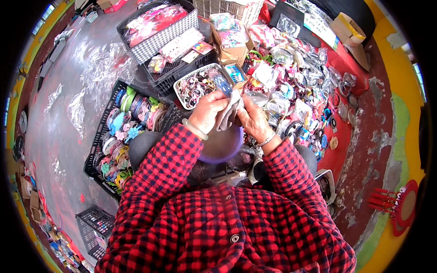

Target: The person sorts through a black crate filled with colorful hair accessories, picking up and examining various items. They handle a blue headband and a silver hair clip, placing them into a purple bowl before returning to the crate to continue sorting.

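Both my hands are raised at the centre, over a purple-rimmed basin (221,158). Between them hangs a small grey cloth (225,119), bunched up. My left hand (210,110) is closed, its thumb and fingers pinching the left side of the cloth. Just beyond its fingertips a thin bluish, shiny thing (221,83) shows; its kind, and whether it is held, I cannot make out. My right hand (255,122) pinches the cloth's right side between thumb and fingers. Part of the basin is hidden behind the hands and cloth.
Past my left hand stands a white basket (178,87) of hair accessories. A black crate (91,159) full of colourful headbands is at the left. A large pile of bagged accessories (291,95) spreads rightward over red sheeting. Cardboard boxes (233,53) and patterned crates (168,38) stand farther off.
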Available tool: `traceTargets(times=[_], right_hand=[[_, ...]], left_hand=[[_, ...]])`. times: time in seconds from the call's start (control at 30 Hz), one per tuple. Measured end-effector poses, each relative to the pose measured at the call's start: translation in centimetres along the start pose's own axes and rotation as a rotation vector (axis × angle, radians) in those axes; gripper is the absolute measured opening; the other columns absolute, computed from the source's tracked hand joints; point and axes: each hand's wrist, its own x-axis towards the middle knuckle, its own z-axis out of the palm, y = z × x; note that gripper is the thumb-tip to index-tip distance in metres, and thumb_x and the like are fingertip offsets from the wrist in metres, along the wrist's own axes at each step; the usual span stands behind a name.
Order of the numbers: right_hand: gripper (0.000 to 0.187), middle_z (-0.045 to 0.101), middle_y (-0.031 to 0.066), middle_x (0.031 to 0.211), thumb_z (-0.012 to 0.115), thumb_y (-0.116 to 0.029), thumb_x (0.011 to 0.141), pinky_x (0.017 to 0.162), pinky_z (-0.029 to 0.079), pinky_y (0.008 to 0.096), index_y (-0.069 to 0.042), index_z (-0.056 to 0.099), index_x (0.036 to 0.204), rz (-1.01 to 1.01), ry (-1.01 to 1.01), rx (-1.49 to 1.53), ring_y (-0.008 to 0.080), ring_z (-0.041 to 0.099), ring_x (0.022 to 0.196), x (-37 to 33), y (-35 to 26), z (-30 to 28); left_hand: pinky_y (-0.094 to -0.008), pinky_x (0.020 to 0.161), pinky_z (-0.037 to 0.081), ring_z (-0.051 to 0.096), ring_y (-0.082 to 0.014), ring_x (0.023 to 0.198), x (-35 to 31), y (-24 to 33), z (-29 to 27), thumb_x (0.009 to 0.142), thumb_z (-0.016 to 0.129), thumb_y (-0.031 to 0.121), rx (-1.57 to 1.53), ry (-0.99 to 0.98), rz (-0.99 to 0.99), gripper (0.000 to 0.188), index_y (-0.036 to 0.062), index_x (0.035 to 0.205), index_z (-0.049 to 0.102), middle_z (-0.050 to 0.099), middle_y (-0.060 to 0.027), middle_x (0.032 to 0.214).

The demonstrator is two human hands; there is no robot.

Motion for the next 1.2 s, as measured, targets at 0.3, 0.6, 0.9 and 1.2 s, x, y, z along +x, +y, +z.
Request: traceTargets(times=[0.3,0.6,0.9,1.2], right_hand=[[0.026,0.061,0.0093,0.086,0.054,-0.018,0.087,0.073,0.046,0.0292,-0.002,0.056,0.107,-0.023,-0.092,0.106,0.0135,0.056,0.079,0.1,0.2,0.2],[0.035,0.062,0.0170,0.099,0.052,-0.019,0.089,0.080,0.044,0.0303,0.001,0.051,0.117,-0.025,-0.135,0.119,0.0205,0.059,0.090,-0.4,-1.4,1.7],[0.028,0.062,0.0174,0.101,0.049,-0.017,0.090,0.083,0.043,0.0301,0.002,0.054,0.110,-0.113,-0.051,0.034,0.0199,0.057,0.092,0.1,-1.4,1.7],[0.019,0.059,0.0159,0.078,0.051,-0.019,0.089,0.063,0.044,0.0346,-0.002,0.057,0.093,0.016,-0.289,-0.055,0.0279,0.059,0.072,-0.4,-3.2,0.8]], left_hand=[[-0.0358,0.085,0.045,0.057,-0.0235,0.092,0.2,-0.1,0.2,0.091,0.048,0.026,-0.276,0.128,0.019,0.030,-0.0010,0.102,0.054,0.059,-0.0139,0.097],[-0.0384,0.088,0.044,0.057,-0.0283,0.095,0.2,-1.4,0.0,0.093,0.044,0.022,-0.244,0.073,-0.011,0.028,-0.0039,0.099,0.053,0.058,-0.0213,0.106],[-0.0326,0.083,0.046,0.059,-0.0229,0.091,-0.6,-1.1,0.7,0.092,0.043,0.017,0.096,0.118,0.229,0.026,-0.0059,0.098,0.054,0.060,-0.0184,0.099],[-0.0386,0.079,0.048,0.061,-0.0288,0.085,-0.4,1.7,0.5,0.092,0.042,0.022,-0.336,0.220,-0.018,0.030,-0.0048,0.087,0.055,0.061,-0.0227,0.090]])
